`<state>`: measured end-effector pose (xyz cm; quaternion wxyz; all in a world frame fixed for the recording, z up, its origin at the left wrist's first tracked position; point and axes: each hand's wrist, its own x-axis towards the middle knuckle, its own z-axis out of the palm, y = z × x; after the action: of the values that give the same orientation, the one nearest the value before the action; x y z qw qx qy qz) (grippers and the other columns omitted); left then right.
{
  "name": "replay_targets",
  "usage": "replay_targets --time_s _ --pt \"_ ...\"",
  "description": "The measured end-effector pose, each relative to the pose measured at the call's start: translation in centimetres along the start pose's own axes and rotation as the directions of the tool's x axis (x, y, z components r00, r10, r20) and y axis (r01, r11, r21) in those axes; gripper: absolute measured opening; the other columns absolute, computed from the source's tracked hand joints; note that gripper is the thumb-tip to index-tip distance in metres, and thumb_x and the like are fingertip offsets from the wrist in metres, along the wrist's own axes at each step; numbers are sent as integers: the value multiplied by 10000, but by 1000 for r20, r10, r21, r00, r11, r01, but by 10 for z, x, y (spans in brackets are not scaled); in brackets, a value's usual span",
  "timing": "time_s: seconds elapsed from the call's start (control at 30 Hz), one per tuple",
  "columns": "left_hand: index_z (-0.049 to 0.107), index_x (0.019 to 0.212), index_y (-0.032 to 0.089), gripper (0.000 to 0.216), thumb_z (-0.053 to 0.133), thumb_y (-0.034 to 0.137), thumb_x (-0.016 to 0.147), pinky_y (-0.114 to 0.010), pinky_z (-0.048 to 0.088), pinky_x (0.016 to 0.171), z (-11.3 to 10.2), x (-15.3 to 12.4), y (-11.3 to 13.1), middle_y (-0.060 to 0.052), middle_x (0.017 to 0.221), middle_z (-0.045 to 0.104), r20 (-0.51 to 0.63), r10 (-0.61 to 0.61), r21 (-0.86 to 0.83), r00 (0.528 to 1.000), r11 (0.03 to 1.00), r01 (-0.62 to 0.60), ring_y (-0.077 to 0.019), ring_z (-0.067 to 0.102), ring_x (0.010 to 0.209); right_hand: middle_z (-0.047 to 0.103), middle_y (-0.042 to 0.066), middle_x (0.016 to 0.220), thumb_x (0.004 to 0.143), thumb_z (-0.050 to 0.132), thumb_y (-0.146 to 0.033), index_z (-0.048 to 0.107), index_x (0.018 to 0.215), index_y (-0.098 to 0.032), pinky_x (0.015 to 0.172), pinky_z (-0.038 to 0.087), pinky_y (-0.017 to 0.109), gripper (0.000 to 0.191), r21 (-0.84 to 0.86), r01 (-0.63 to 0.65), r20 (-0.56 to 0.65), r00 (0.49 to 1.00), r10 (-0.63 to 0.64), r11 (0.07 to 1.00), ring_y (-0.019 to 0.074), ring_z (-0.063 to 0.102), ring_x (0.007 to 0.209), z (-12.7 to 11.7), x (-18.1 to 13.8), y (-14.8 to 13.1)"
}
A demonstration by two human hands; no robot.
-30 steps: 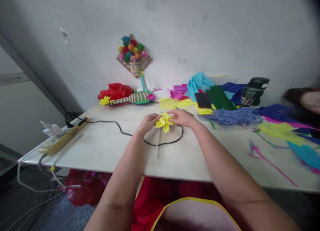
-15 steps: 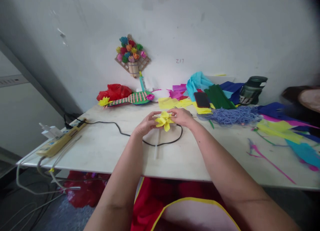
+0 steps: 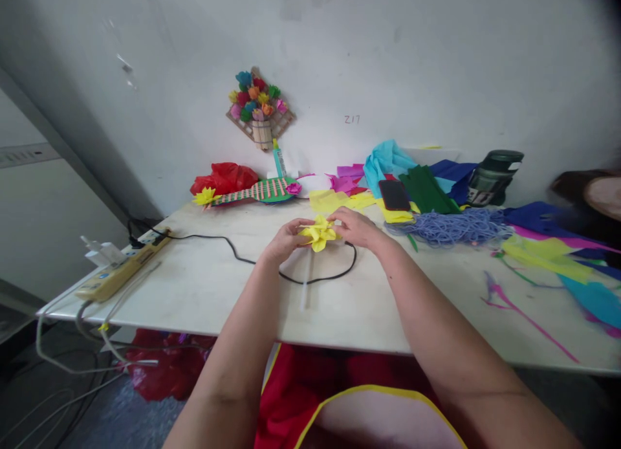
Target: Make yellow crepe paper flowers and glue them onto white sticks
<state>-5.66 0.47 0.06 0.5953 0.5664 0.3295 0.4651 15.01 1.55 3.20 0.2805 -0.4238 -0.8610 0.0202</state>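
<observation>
A yellow paper flower (image 3: 320,234) is held between my hands above the middle of the table. My left hand (image 3: 286,239) pinches its left side with fingers and thumb. On the right side, my right hand (image 3: 355,228) has its fingers bent at the petals, closed on the flower's edge. Below the flower a pale, thin stick (image 3: 305,284) points toward me; whether it joins the flower I cannot tell. A black cable (image 3: 315,281) loops on the tabletop under my hands.
A power strip (image 3: 121,268) lies at the left. Behind my hands are a green paper guitar shape (image 3: 272,190), a glue tube (image 3: 278,159) and a phone (image 3: 394,195). To the right are blue-purple yarn (image 3: 451,227), crepe paper (image 3: 543,255) and a dark bottle (image 3: 495,177).
The flower has turned a little, and its petals show at another angle. My right hand's fingers have shifted slightly up and are less wrapped round it. The camera view has moved slightly.
</observation>
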Motion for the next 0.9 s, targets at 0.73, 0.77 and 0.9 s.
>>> replay_targets --time_s 0.73,0.77,0.9 --pt "568 976 133 456 664 175 532 -313 496 657 -11 8 -7 -34 748 652 -221 100 -6 970 995 -104 -143 607 661 578 35 852 746 542 -217 627 747 -176 634 387 239 94 39 39 -121 992 -34 998 130 518 723 -4 1 9" --pt "569 974 131 455 663 174 531 -310 497 655 -12 9 -8 -31 737 650 -230 107 -9 967 994 -112 -142 606 658 579 36 852 746 544 -219 626 746 -175 634 388 239 93 39 36 -123 992 -31 999 130 519 724 -5 0 9" --pt "565 975 123 468 663 175 520 -298 499 646 -12 9 -6 -20 701 638 -263 125 -9 957 991 -132 -133 601 641 582 37 839 756 539 -229 623 744 -170 633 389 244 103 41 35 -140 990 -29 999 132 521 720 -5 0 11"
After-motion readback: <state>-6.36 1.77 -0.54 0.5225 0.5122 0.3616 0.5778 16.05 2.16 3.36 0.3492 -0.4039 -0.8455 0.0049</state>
